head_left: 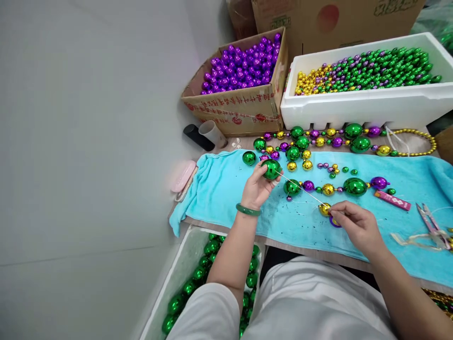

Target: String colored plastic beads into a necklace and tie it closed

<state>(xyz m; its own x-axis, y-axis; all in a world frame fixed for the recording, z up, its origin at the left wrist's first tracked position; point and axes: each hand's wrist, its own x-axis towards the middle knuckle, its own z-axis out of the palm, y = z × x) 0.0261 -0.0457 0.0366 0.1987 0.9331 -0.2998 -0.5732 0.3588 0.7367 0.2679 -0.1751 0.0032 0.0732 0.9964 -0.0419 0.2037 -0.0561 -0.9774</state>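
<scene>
My left hand (260, 186) is closed round a large shiny green bead (271, 169) above the blue towel. A thin, straight, pale needle-like rod (300, 187) runs from this bead down to my right hand (354, 222), whose thumb and forefinger pinch its other end. Whether it is a stiff needle or taut cord, I cannot tell. Close by the right fingertips lie a gold bead (324, 209) and a purple ring-like piece (334, 222), partly hidden. Behind the rod, a row of strung beads holds a big green bead (355, 187) and a purple bead (379, 182).
A carton of purple beads (244, 66) and a white foam box (361, 106) of small beads stand behind. Finished-looking strands lie before them. Scissors (432, 224) and a pink packet (392, 200) rest on the towel (226, 203). Green beads fill a bin (170, 283) below.
</scene>
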